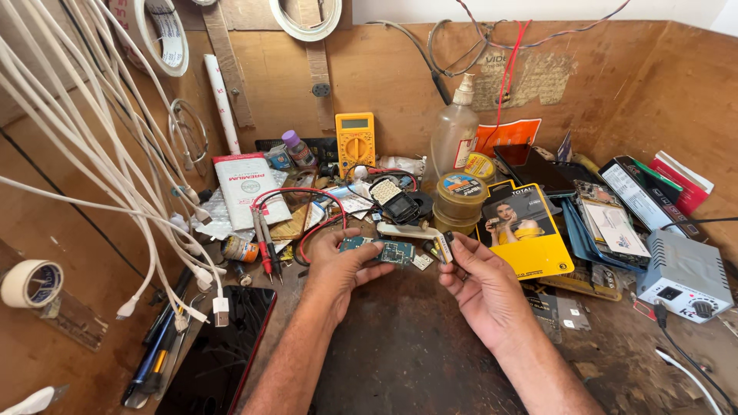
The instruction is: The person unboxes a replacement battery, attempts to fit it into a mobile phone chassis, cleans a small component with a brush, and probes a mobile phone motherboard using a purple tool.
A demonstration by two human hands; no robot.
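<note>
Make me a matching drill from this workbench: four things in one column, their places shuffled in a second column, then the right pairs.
1. circuit board
2. multimeter
3. tape roll
4. grey box with a dial

A. far right of the bench
B. against the back wall
C. in the left hand
D. far left ledge

Pairs: 1-C, 2-B, 3-D, 4-A

Both forearms bare, left hand [338, 270] and right hand [480, 288] ungloved.

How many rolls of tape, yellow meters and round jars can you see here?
Rolls of tape: 3
Yellow meter: 1
Round jars: 1
Total: 5
</note>
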